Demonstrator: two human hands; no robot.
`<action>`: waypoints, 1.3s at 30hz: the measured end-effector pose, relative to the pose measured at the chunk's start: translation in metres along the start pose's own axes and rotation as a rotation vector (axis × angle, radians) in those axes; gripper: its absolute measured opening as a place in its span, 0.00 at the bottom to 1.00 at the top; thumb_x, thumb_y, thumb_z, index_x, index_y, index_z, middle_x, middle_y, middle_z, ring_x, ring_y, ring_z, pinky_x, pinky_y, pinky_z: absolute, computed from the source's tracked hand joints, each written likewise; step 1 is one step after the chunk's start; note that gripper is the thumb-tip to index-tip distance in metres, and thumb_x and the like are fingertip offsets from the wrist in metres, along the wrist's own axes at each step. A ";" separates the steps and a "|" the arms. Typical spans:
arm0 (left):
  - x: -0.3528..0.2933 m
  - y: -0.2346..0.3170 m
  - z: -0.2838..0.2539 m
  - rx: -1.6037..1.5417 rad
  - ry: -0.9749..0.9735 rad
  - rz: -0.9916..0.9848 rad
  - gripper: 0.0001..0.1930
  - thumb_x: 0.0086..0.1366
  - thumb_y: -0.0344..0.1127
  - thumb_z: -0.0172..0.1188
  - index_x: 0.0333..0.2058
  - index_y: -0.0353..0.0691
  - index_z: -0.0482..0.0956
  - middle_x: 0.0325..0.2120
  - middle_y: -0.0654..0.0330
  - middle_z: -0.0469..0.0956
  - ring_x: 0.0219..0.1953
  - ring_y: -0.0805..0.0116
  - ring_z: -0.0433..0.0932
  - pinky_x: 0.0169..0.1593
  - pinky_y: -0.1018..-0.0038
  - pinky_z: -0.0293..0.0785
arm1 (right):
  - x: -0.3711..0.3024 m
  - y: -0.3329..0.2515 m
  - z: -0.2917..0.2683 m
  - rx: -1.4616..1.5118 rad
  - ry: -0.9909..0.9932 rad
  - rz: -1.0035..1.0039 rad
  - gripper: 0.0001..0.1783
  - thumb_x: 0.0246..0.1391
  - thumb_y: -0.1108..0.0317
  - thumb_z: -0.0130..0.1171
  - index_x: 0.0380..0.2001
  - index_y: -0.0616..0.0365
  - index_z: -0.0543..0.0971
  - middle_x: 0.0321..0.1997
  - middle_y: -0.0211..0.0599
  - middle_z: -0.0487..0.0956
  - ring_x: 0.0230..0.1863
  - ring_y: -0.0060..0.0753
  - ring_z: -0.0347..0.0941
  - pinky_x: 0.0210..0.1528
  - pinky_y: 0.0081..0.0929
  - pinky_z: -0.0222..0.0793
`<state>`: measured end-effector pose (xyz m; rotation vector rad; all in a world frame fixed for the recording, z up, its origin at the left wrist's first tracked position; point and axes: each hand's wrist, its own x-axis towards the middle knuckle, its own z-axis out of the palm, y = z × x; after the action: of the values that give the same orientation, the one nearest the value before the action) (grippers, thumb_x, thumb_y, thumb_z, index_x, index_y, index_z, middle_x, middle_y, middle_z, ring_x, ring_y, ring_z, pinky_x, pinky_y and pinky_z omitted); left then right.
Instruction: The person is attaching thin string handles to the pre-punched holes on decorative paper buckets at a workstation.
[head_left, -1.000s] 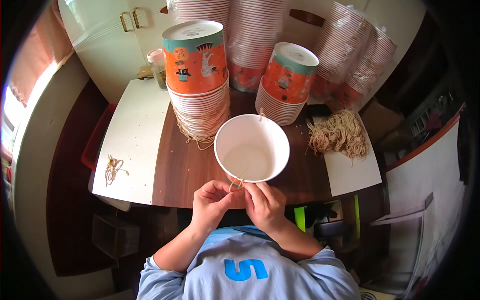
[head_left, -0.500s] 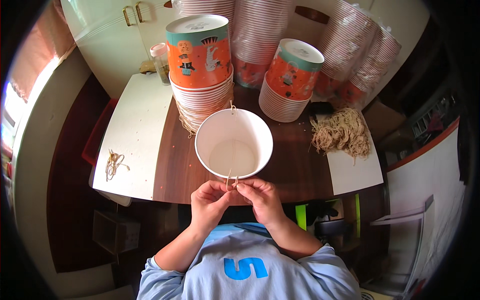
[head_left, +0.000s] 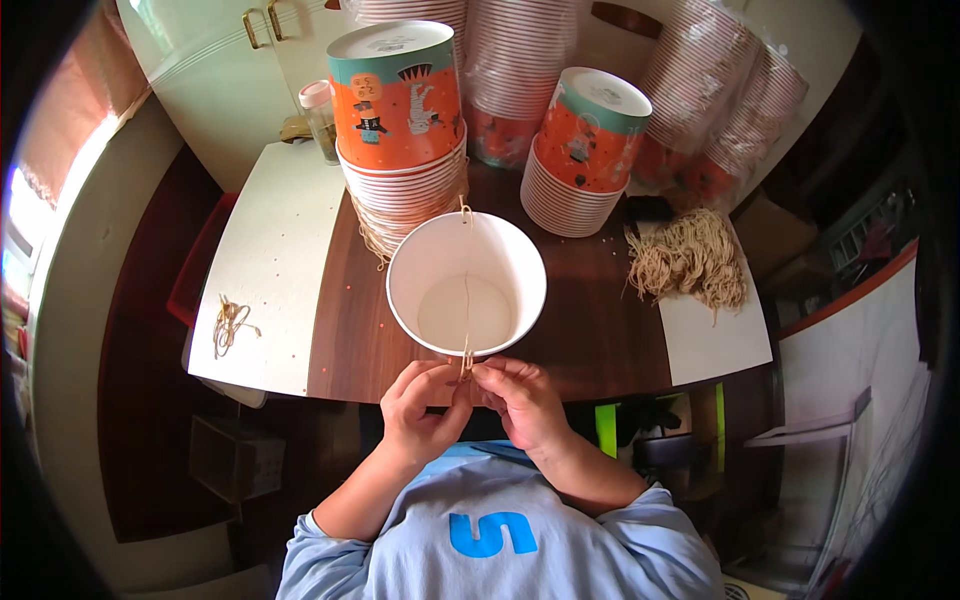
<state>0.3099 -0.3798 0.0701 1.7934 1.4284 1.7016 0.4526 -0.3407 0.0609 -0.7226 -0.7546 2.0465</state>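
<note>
Two hands pinch thin tan string at a round bucket, white inside.

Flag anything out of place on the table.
Small loose cord tangle lies alone on the white left end of the table, apart from the large cord bundle at right. Reddish specks dot the surface like litter.

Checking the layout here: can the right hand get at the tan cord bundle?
Probably yes: brown tabletop stretches between the right hand and the cord bundle. Its fingers appear to pinch cord at the white bucket, though, so likely must let go first.
</note>
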 end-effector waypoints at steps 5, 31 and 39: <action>-0.001 -0.003 0.000 0.137 0.019 0.133 0.14 0.44 0.20 0.64 0.33 0.34 0.79 0.28 0.55 0.78 0.29 0.61 0.79 0.33 0.74 0.76 | -0.001 0.000 0.001 -0.017 -0.009 -0.012 0.09 0.58 0.70 0.57 0.40 0.62 0.79 0.38 0.34 0.81 0.38 0.22 0.77 0.45 0.22 0.75; -0.007 -0.011 -0.011 -0.131 -0.011 -0.224 0.05 0.53 0.18 0.59 0.30 0.31 0.77 0.22 0.62 0.73 0.22 0.80 0.69 0.24 0.84 0.63 | 0.007 -0.005 0.004 -0.301 0.053 -0.150 0.10 0.58 0.66 0.57 0.39 0.59 0.77 0.32 0.25 0.77 0.32 0.19 0.71 0.35 0.19 0.69; -0.005 -0.004 -0.007 -0.560 -0.062 -0.508 0.02 0.62 0.24 0.57 0.30 0.32 0.76 0.24 0.68 0.74 0.25 0.84 0.68 0.27 0.85 0.65 | 0.013 0.000 0.001 -1.161 0.203 -0.850 0.05 0.57 0.72 0.56 0.35 0.62 0.73 0.32 0.37 0.72 0.27 0.27 0.69 0.28 0.25 0.66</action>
<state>0.3027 -0.3848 0.0664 1.0659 1.1023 1.5458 0.4455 -0.3298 0.0583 -0.9463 -1.7647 0.6355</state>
